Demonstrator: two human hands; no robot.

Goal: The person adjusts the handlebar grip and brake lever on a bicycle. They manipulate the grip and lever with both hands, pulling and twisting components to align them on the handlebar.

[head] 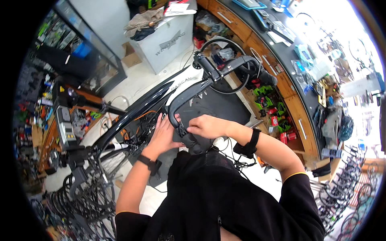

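Note:
A road bike with a glossy dark and white frame stands before me, its black drop handlebar reaching towards my body. My left hand is at the near bend of the bar, fingers passing behind it and thumb by the black brake lever hood. On the other side of that hood is my right hand, fingers curled and thumb tip close to the hood's upper end. Whether anything small sits in its fingertips is hidden. The far brake hood points towards the wooden drawers.
A repair-stand arm reaches in from the left. Right of the bike runs a dark-topped counter with wooden drawers. A white box stands beyond. A loose wheel leans near the drawers; cables hang by my right forearm.

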